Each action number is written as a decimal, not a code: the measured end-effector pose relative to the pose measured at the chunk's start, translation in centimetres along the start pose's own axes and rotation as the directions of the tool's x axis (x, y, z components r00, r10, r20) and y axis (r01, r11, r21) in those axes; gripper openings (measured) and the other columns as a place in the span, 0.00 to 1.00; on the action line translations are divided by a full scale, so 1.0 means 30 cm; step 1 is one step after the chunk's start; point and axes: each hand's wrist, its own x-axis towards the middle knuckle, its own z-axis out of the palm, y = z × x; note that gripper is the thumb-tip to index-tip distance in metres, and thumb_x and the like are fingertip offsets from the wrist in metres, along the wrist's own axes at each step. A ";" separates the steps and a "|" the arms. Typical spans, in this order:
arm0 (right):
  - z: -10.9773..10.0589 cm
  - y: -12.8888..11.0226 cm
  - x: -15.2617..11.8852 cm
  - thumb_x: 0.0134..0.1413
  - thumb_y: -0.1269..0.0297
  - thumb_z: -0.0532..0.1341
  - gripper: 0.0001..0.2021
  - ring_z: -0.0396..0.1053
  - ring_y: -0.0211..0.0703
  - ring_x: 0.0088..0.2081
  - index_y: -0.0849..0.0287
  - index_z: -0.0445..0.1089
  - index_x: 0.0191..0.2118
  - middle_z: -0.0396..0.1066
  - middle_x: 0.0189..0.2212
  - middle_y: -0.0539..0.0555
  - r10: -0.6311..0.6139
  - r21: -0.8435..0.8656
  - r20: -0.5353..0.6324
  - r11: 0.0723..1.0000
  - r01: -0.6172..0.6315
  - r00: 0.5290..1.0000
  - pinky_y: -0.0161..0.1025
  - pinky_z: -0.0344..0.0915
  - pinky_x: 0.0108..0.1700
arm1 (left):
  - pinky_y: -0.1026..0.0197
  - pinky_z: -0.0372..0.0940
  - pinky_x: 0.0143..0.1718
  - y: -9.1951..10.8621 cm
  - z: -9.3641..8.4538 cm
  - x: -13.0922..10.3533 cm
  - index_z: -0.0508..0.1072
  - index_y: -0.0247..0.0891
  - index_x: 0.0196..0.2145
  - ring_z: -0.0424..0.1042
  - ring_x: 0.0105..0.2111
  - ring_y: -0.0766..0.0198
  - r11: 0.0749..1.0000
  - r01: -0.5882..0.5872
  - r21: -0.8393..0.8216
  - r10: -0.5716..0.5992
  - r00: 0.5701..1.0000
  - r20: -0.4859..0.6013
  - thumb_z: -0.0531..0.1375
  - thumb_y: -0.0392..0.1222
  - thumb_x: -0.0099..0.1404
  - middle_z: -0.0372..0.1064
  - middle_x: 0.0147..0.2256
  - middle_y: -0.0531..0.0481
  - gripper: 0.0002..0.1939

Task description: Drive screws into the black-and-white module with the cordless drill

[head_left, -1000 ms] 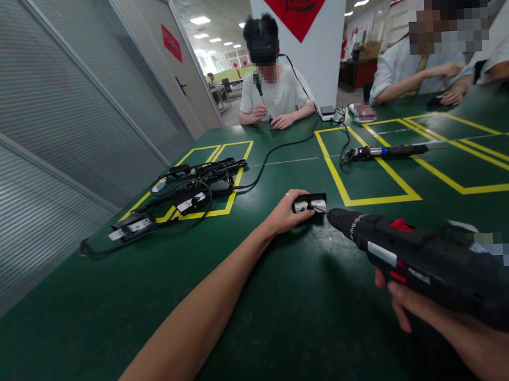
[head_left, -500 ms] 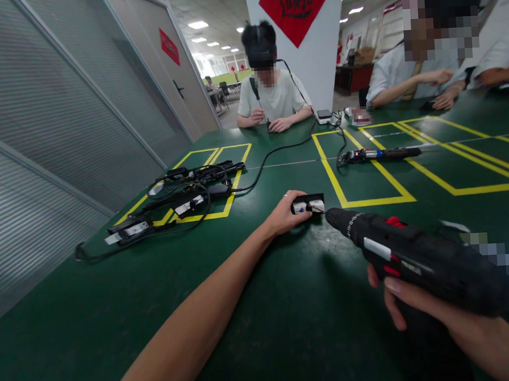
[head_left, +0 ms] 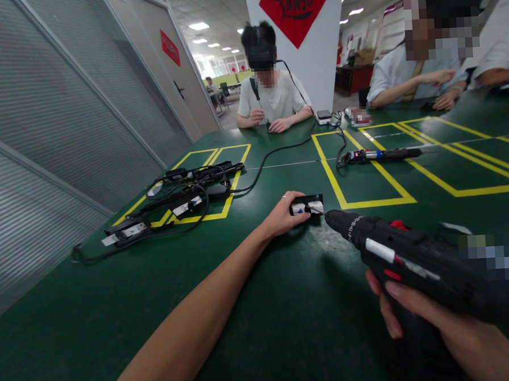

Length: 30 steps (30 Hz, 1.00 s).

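Head view. Left hand (head_left: 282, 216) out over the middle of the worktop (head_left: 304, 318), fingers and thumb drawn in round the left end of a small black-and-white part (head_left: 313, 200). Grip nearly closed, the part's width between the digits; fingertips at its upper edge and thumb side along the near face. The part sits low at the worktop, its right end projecting beyond the fingers, white face turned to the viewer, a small blue spot near the thumb. Whether its underside rests on the surface: cannot tell.

Right hand (head_left: 451, 319) wrapped about the handle of a black power drill (head_left: 405, 253) with red switches, fingers curled, thumb along the side below the body; palm hidden. Drill slants up and to the left, chuck just beside the part's right end. Thin bit (head_left: 319, 211) runs from the chuck across the part's white face, near the left thumb; contact at the tip too small to make out.

Left side of the worktop: cluster of black cabled devices (head_left: 214, 191) lying over yellow tape outlines (head_left: 202, 218). Beyond the drill, a slim dark tool (head_left: 400, 154) with a cable lies across other tape lines. Opposite, a person in a white shirt (head_left: 281, 95) and headset holds a screwdriver (head_left: 254, 89) upright.
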 end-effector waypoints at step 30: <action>-0.053 -0.005 0.035 0.57 0.51 0.56 0.13 0.69 0.42 0.24 0.53 0.71 0.36 0.71 0.19 0.46 -0.111 -0.055 0.084 0.992 0.116 0.990 0.40 0.62 0.33 | 0.54 0.61 0.49 -0.019 0.000 0.004 0.64 0.38 0.50 0.65 0.46 0.57 1.000 -0.004 0.004 0.004 1.000 -0.027 0.61 0.45 0.55 0.64 0.46 0.45 0.25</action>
